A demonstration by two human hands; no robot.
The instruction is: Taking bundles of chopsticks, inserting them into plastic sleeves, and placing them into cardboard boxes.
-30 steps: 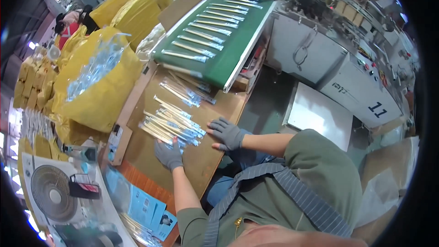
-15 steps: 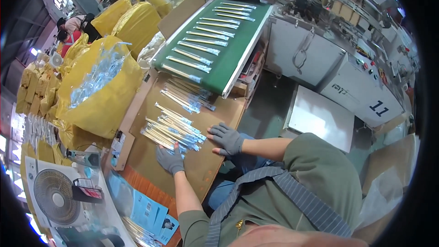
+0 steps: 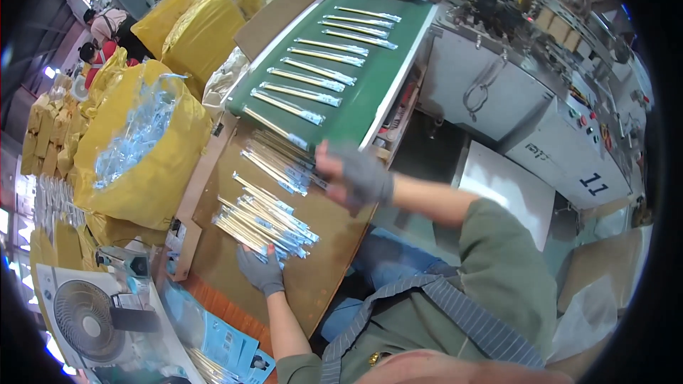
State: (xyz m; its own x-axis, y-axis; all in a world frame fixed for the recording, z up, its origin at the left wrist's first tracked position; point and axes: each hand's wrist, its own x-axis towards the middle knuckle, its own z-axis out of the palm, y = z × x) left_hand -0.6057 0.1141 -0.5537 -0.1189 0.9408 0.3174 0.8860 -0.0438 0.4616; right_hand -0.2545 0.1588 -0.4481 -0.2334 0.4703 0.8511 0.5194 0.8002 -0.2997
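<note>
A loose pile of wrapped chopsticks (image 3: 263,224), pale sticks in clear sleeves with blue ends, lies on the brown cardboard-covered table (image 3: 313,288). My left hand (image 3: 261,270), in a grey fingerless glove, rests against the near edge of this pile, thumb apart from the fingers. My gloved right hand (image 3: 359,179), smeared by motion, is raised at the table's right side near the belt's lower end. Its fingers look apart and nothing shows in them. Beside it lies a smaller bunch of wrapped chopsticks (image 3: 274,171), partly under the belt end.
A green conveyor belt (image 3: 356,103) slopes down from the far side, carrying several wrapped chopsticks in a row. An open yellow sack (image 3: 156,188) of clear-and-blue wrappers stands left. A fan (image 3: 89,323) and blue printed sheets (image 3: 224,338) are near left; a white machine cabinet (image 3: 562,153) stands right.
My right hand has left the right side of the pile and moved up and away toward the belt end. My left hand stays at the pile's near edge. Chopsticks on the belt have advanced slightly toward me.
</note>
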